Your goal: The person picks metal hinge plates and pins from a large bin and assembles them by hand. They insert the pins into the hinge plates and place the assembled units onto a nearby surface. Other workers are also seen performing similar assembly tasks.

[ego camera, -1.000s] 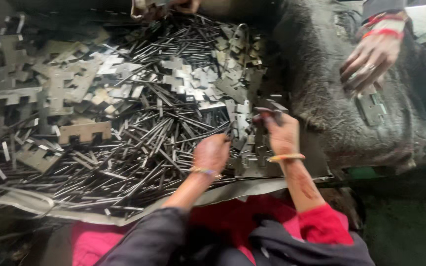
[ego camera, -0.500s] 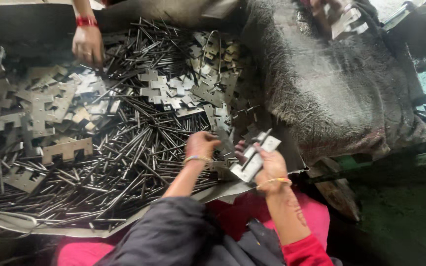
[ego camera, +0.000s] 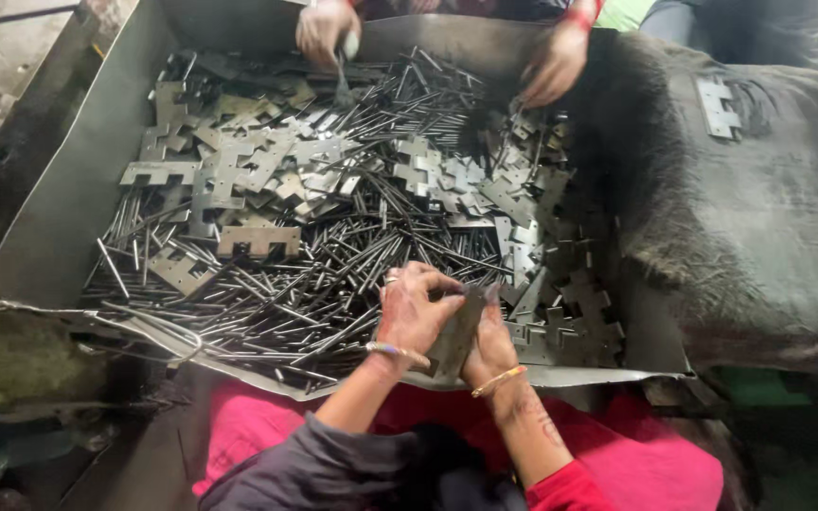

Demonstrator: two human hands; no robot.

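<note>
1. Step in hand: I hold one flat metal plate (ego camera: 456,333) between both hands, just above the near edge of the tray (ego camera: 59,203). As I judge it, I am fitting or checking this piece, having picked it from the heap.
2. My left hand (ego camera: 416,308) is curled closed around the plate's left edge, fingers bent over the top, a thin bangle at the wrist.
3. My right hand (ego camera: 491,343) is closed on the plate's right side, thumb side pressed against it, also with a bangle at the wrist. The two hands touch each other around the plate.
4. Pose: both forearms rise from my lap and converge, wrists close together, palms turned inward.
5. Surroundings: the tray holds a dense heap of thin metal rods (ego camera: 333,274) and notched flat plates (ego camera: 257,170) mixed together.
6. Next move, as a judgement: any rod to be joined to the plate lies just beside my left hand, so one hand must let go while the other keeps the plate steady.
7. At the far rim, another person's hands (ego camera: 326,28) work in the same heap. A dark furry cloth (ego camera: 759,218) lies to the right.
</note>
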